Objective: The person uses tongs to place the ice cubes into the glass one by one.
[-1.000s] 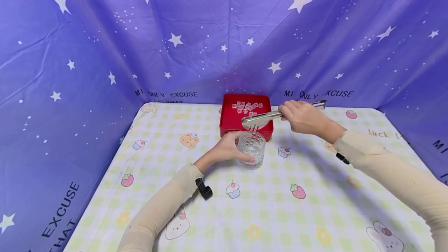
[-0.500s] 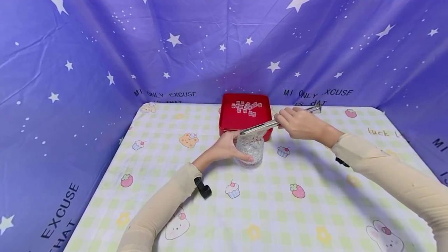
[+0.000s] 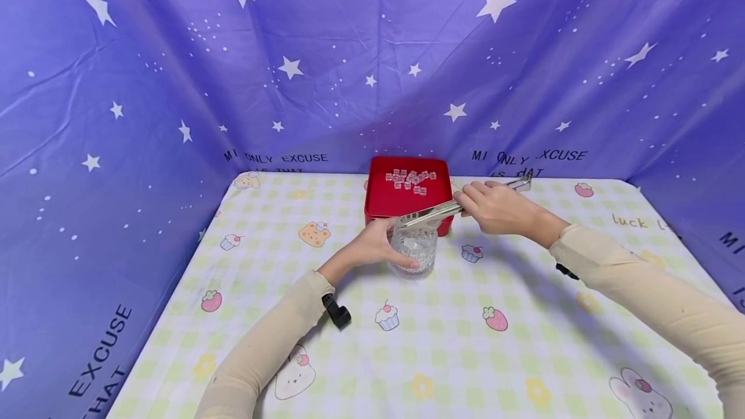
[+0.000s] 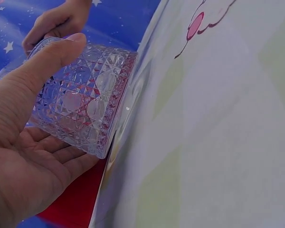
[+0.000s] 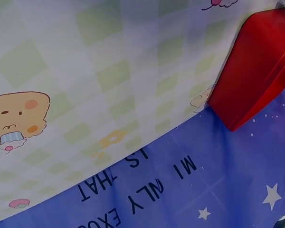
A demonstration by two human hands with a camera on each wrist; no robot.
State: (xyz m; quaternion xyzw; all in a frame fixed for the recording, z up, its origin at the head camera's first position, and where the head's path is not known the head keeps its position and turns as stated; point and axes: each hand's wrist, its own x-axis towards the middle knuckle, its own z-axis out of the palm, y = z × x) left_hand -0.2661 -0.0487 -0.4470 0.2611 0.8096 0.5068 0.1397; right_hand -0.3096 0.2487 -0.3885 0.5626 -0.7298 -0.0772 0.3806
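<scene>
Tablecloth (image 3: 451, 351) borders starry curtain (image 3: 328, 31) while left grip (image 3: 375, 244) holds glass (image 3: 423, 253), right grip (image 3: 502, 209) tongs (image 3: 433, 213).

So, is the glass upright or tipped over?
Upright, in the left hand: the glass has its base down and its mouth up.

Head view bright, fairly even, light seemingly from overhead: soft grey shadow of the right sleeve (image 3: 646, 290) slants down the right half of the table (image 3: 454, 367), a smaller one lies beside the left sleeve (image 3: 273, 332), and a dusky diagonal patch darkens the backdrop (image 3: 343, 76) above the table's far edge. Pale glints on the tongs (image 3: 433, 213) and the glass (image 3: 421, 254), outlines hard to separate where they overlap; wide-angle stretch toward the frame edges. The 2 wrist views are dimmer, greyer, colours muted, cloth detail soft, though the left one resolves the glass's facets and highlights.
</scene>
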